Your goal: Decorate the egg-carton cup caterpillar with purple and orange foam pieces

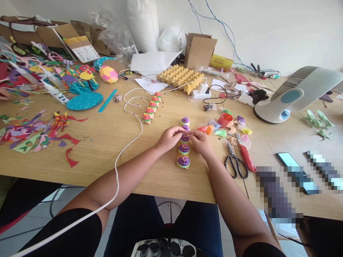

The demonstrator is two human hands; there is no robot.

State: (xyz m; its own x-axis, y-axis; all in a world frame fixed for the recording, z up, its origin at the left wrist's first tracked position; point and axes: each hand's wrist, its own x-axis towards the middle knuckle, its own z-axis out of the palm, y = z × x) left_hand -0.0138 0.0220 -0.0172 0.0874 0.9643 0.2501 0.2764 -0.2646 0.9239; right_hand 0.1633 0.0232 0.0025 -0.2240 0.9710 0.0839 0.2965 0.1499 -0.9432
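Note:
A row of purple-topped egg-carton cups [183,153] lies in a line on the wooden table [107,142], running away from me. My left hand [168,137] and my right hand [200,141] meet over the middle of that row, fingertips pinched together on something too small to make out. A second row of cups with red and pink tops [151,107] lies further back to the left.
Black scissors [235,163] and a red cutter [245,155] lie right of my hands, with clay bits in bags [214,126]. A white cable [128,142] crosses the table. A fan [294,94], a phone [294,171], a yellow egg tray [179,76], paper scraps [34,132] and boxes lie around.

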